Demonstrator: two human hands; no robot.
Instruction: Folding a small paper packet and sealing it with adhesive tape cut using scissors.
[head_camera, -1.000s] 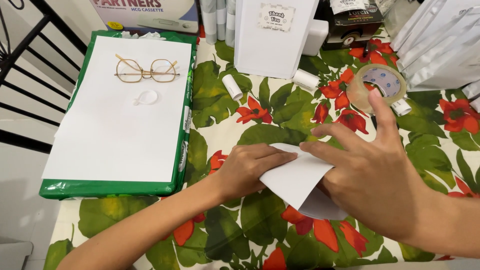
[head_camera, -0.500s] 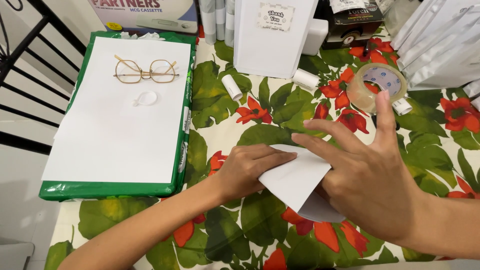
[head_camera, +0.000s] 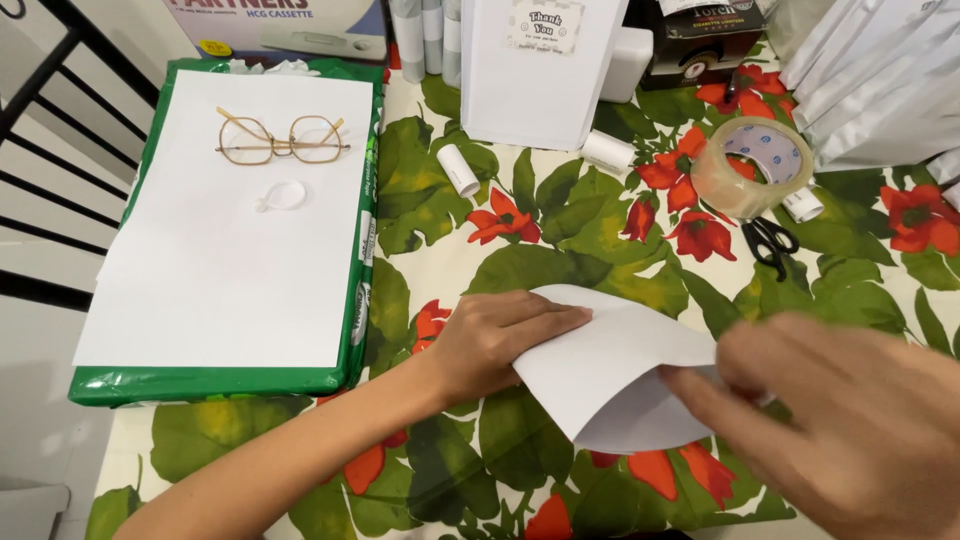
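A: The left hand (head_camera: 490, 340) presses flat on the folded white paper (head_camera: 610, 365) on the flowery surface (head_camera: 560, 215). The blurry right hand (head_camera: 850, 420) touches its edge; I can't tell its grip.

B: If a hand slips, the fold may go crooked.

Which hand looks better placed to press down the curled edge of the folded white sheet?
Probably the right hand. Its fingertips are at the raised, curled edge of the white sheet, though it is blurred. The left hand lies flat on the sheet's left corner, pinning it to the tablecloth.
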